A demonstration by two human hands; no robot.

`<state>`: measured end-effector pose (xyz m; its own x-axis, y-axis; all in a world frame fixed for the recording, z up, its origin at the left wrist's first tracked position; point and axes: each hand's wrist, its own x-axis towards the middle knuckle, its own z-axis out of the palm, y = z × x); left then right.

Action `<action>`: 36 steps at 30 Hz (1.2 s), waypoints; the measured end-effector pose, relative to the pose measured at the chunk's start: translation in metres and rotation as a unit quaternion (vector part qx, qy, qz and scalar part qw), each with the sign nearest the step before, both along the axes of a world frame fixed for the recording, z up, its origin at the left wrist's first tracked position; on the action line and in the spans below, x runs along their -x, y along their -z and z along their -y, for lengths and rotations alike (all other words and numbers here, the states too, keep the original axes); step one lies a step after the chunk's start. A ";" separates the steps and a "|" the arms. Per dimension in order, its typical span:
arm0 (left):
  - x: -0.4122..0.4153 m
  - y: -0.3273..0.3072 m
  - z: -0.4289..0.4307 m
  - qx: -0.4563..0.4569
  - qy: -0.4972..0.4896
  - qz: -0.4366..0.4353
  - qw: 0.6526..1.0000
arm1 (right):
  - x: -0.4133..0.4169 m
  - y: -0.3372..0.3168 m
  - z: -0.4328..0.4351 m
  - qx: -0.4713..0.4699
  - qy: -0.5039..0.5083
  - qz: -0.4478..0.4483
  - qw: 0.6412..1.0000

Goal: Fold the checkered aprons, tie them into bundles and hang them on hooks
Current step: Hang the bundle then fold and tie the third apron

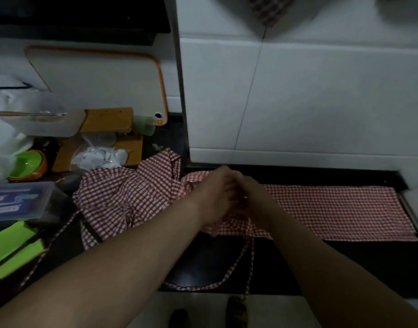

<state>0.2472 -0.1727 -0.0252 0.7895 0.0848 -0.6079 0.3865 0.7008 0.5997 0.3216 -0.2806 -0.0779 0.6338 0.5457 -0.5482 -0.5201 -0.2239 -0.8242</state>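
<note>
Fingers (pixel 228 185) of the left hand (pixel 215 197) curl inward and meet the right hand (pixel 249 197) just above the bunched near end of the folded apron (pixel 333 209). Both hands are smeared by motion, and the right fingers are hidden behind the left hand, so I cannot tell whether either hand actually pinches cloth or a strap. That red-and-white checkered apron lies as a long flat band on the dark tabletop (pixel 345 263), running from under the hands to the right, close along the foot of the white tiled wall (pixel 321 102). Its thin strap (pixel 229 273) loops down across the tabletop towards the front edge. A second checkered apron (pixel 123 195) sits crumpled in a heap just left of the hands, touching the first. Further left are a green bowl (pixel 26 164), a clear plastic box (pixel 18 200) and green pads (pixel 11 247). A white cutting board with an orange rim (pixel 96 76) leans upright behind them. Another checkered piece (pixel 269 8) hangs at the top of the wall, blurred.
</note>
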 end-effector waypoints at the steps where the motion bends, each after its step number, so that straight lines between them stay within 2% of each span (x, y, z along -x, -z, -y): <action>1: -0.003 0.005 0.009 -0.029 0.015 -0.007 0.999 | -0.007 0.010 0.003 0.023 0.022 0.029 0.999; 2: -0.001 0.010 0.011 -0.080 0.018 -0.021 0.996 | -0.013 0.021 0.005 0.046 0.033 0.047 0.997; 3: 0.000 0.018 0.011 -0.174 0.011 -0.041 0.984 | -0.023 0.035 0.010 0.086 0.027 0.075 0.993; 4: 0.005 0.028 0.004 -0.314 0.010 -0.061 0.947 | -0.029 0.043 0.013 0.127 0.003 0.125 0.984; 5: 0.011 0.038 -0.005 -0.480 0.013 -0.088 0.873 | -0.033 0.048 0.016 0.167 -0.040 0.189 0.967; 6: 0.018 0.047 -0.013 -0.601 0.011 -0.116 0.790 | -0.036 0.053 0.019 0.194 -0.083 0.254 0.944; 7: 0.026 0.054 -0.021 -0.666 0.010 -0.148 0.731 | -0.036 0.057 0.021 0.208 -0.112 0.300 0.924; 8: 0.031 0.063 -0.028 -0.676 0.014 -0.192 0.711 | -0.035 0.062 0.021 0.210 -0.138 0.329 0.910; 9: 0.033 0.072 -0.035 -0.648 0.021 -0.231 0.726 | -0.035 0.068 0.021 0.212 -0.160 0.350 0.898; 11: 0.031 0.084 -0.040 -0.530 0.012 -0.262 0.806 | -0.034 0.074 0.024 0.217 -0.182 0.383 0.879; 12: 0.030 0.089 -0.040 -0.489 0.002 -0.257 0.833 | -0.034 0.076 0.026 0.218 -0.180 0.396 0.874; 13: 0.029 0.095 -0.039 -0.482 0.001 -0.246 0.841 | -0.033 0.078 0.027 0.215 -0.168 0.401 0.874; 16: 0.038 0.103 -0.033 -0.554 0.014 -0.214 0.804 | -0.028 0.073 0.031 0.189 -0.137 0.429 0.873; 20: 0.067 0.106 -0.042 -0.617 -0.015 -0.195 0.762 | -0.016 0.075 0.040 0.162 -0.155 0.497 0.839; 23: 0.094 0.104 -0.049 -0.658 0.039 -0.258 0.707 | -0.014 0.082 0.047 0.181 -0.199 0.449 0.852; 24: 0.099 0.104 -0.049 -0.656 0.063 -0.279 0.699 | -0.015 0.084 0.046 0.196 -0.225 0.429 0.853; 26: 0.101 0.101 -0.047 -0.633 0.083 -0.297 0.710 | -0.015 0.081 0.041 0.230 -0.257 0.417 0.841; 30: 0.085 0.091 -0.035 -0.569 0.037 -0.272 0.775 | 0.000 0.063 0.031 0.249 -0.204 0.557 0.766; 33: 0.068 0.090 -0.039 -0.511 -0.013 -0.287 0.810 | 0.021 0.076 0.015 0.241 -0.308 0.592 0.705; 36: 0.058 0.104 -0.056 -0.472 0.005 -0.295 0.831 | 0.028 0.113 0.009 0.290 -0.374 0.571 0.671</action>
<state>0.1893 -0.1170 -0.1293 0.3816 0.7388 -0.5554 0.8106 0.0212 0.5852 0.2938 -0.2898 -0.1908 0.4880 0.8504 -0.1964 0.8132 -0.5248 -0.2516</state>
